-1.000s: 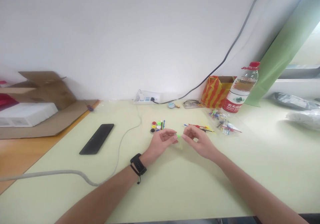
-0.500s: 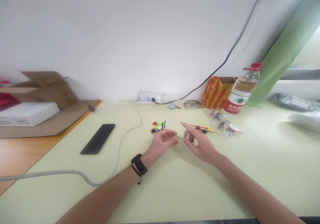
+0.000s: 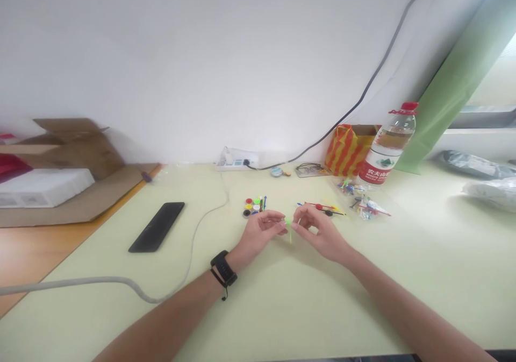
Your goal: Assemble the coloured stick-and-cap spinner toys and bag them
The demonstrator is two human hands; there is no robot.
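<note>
Above the table's middle, my left hand [image 3: 266,227] is closed, pinching a small bright green plastic piece [image 3: 288,224] with a thin pale green stem pointing down. My right hand [image 3: 318,230] is closed too, thumb and forefinger on the right side of that same piece. Its exact shape is mostly hidden by the fingertips. Just beyond my left hand lie several small round discs [image 3: 249,207] in red, yellow, green, white and black, with thin arrow-shaped sticks [image 3: 264,203] beside them. Behind my right hand rest long thin arrow pieces [image 3: 322,206] in red, black, blue and yellow.
A black phone [image 3: 157,227] and a grey cable [image 3: 191,254] lie at left. Clear bags of small parts [image 3: 368,206] sit at right, before a water bottle [image 3: 385,147] and a striped bag [image 3: 346,149]. A power strip [image 3: 237,160] and glasses [image 3: 310,168] are by the wall.
My right forefinger, stretched out before, has curled down, and the right fingertips have moved left onto the green piece. My left hand keeps its hold.
</note>
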